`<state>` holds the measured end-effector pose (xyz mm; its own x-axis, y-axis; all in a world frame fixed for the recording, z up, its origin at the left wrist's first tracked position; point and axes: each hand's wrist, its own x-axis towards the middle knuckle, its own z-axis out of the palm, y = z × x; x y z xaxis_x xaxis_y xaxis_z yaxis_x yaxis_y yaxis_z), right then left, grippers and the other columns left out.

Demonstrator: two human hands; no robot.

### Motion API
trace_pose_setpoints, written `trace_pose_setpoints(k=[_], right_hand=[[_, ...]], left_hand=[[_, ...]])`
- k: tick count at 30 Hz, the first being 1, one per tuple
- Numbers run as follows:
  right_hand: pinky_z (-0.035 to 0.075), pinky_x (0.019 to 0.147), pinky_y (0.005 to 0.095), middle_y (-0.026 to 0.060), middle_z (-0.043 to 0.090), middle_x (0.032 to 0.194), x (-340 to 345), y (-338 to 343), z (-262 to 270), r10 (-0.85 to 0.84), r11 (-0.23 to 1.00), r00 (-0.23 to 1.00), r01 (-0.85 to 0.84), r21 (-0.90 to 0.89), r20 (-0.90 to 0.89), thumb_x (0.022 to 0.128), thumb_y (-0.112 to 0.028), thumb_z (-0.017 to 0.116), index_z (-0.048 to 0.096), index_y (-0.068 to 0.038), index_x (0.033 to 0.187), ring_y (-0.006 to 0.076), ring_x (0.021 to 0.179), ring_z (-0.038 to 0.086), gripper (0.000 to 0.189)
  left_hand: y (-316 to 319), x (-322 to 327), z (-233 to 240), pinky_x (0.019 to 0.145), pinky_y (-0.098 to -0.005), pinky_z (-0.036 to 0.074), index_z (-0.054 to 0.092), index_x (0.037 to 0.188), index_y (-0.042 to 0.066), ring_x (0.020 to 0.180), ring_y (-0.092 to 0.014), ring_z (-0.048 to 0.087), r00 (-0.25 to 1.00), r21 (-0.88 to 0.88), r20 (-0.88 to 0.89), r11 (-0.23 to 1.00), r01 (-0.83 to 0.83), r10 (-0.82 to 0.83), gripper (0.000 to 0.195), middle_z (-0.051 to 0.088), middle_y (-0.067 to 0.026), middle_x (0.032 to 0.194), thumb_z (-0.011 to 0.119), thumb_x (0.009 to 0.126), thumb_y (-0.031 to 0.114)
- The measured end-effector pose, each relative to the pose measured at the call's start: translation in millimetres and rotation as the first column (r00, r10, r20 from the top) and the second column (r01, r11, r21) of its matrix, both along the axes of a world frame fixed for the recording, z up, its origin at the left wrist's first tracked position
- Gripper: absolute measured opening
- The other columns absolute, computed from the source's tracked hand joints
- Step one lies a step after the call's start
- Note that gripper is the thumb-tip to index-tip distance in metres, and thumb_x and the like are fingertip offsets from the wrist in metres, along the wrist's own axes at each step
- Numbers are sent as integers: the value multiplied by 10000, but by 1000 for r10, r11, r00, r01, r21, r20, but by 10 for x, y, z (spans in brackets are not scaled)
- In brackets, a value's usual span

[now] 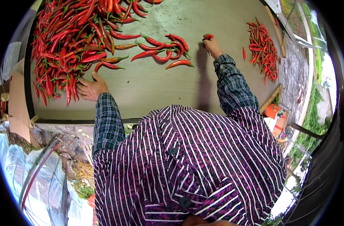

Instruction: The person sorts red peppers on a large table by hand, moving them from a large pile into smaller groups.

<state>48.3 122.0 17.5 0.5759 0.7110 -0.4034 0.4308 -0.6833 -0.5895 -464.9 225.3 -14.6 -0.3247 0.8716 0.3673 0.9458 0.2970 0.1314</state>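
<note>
My left hand (pixel 93 87) rests at the near edge of a big pile of red chili peppers (pixel 64 42). Its fingers are apart and touch the outer peppers, and the thumb lies by the tip of a curved red pepper (pixel 98 66). Raised over the right half of the table (pixel 155 87), my right hand (pixel 213 47) grips a red chili pepper (pixel 209 36), mostly hidden by the fingers. Between my hands lies a loose group of red peppers (pixel 163 46), with one orange-red pepper (pixel 179 64) nearer to me.
A smaller heap of thin red peppers (pixel 262 50) sits at the right, a single small pepper (pixel 244 53) beside it. Dark edging (pixel 76 121) borders the table. Beyond its right corner are wooden strips (pixel 270 99), an orange box (pixel 273 110) and cardboard (pixel 279 125).
</note>
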Motion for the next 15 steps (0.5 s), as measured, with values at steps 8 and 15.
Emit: trace_pose_setpoints(k=[8,15], right_hand=[[486,801,398,209,646,1009,-920,353,445,493,870,861,-488,-69,123,729,-361,780,625,13,1047,311,908,617,514],[487,820,409,224,610,1034,-858,394,321,549,836,824,-540,-100,138,725,-242,762,585,13,1049,354,947,595,449]], left_hand=[[-38,-140,68,1031,-560,278,413,1369,54,1325,-383,333,999,-15,38,1000,-1,2,744,423,-219,1383,495,874,603],[-23,-60,88,1035,-565,265,395,1377,54,1331,-388,317,998,-7,58,1000,26,-25,743,410,-227,1389,494,880,597]])
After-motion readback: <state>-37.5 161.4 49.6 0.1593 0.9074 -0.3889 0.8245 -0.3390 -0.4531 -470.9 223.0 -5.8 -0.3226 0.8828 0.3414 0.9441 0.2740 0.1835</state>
